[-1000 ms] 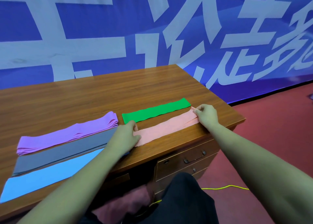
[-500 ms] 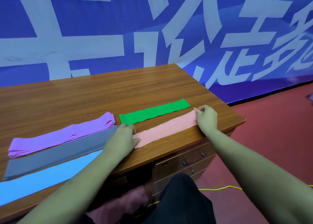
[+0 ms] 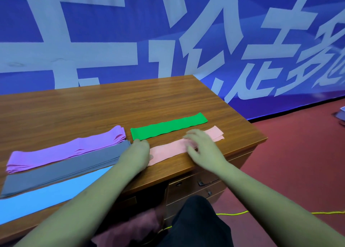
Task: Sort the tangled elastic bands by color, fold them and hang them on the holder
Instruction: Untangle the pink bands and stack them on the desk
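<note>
A pink band (image 3: 169, 148) lies flat along the desk's front right edge. My left hand (image 3: 137, 153) rests on its left end, pressing it down. My right hand (image 3: 200, 146) hovers over the band's middle, blurred, fingers apart and holding nothing. Behind the pink one lies a green band (image 3: 168, 126). To the left, side by side, are a folded purple band (image 3: 67, 149), a grey band (image 3: 61, 169) and a light blue band (image 3: 46, 194). No holder is in view.
The wooden desk (image 3: 130, 101) ends at its right corner near the pink band. Drawers (image 3: 205, 183) sit under the front edge. A blue banner stands behind. A yellow cable (image 3: 261, 212) runs across the red floor.
My right hand has let go of the pink band's right end and moved left over its middle. The left hand stays on the left end.
</note>
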A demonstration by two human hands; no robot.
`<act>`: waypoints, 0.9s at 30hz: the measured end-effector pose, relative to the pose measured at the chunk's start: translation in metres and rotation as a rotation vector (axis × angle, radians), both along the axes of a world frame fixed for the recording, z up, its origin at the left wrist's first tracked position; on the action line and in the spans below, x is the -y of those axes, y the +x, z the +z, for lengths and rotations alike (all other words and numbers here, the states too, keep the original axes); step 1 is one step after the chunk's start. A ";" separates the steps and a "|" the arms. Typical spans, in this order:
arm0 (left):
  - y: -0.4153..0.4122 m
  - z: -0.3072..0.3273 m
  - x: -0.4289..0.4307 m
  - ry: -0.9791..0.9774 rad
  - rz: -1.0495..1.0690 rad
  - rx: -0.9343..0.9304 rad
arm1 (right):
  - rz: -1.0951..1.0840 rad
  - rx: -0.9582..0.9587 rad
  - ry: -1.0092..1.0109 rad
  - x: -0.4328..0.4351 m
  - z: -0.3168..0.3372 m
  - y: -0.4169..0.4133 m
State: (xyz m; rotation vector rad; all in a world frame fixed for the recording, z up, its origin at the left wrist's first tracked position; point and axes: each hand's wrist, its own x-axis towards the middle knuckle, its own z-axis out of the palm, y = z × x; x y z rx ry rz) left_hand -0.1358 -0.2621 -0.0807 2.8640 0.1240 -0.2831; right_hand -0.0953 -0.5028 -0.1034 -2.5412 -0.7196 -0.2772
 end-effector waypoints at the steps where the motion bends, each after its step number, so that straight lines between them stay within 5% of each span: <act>1: 0.001 0.000 0.000 0.002 -0.001 -0.005 | 0.050 -0.018 -0.032 -0.005 -0.004 -0.008; 7: -0.001 0.004 0.004 -0.064 0.007 -0.007 | 0.070 -0.078 -0.049 -0.007 -0.021 -0.025; 15: -0.002 0.020 -0.004 -0.632 0.303 0.124 | 0.027 -0.049 -0.105 -0.021 -0.014 -0.035; 20: -0.008 0.030 -0.025 -0.689 0.337 0.200 | 0.069 0.015 -0.187 -0.052 -0.005 -0.057; 24: -0.020 0.041 -0.041 -0.607 0.281 0.270 | 0.062 -0.202 -0.037 -0.074 0.007 -0.069; 27: -0.023 0.046 -0.035 -0.621 0.229 0.313 | -0.051 -0.414 0.330 -0.085 0.027 -0.063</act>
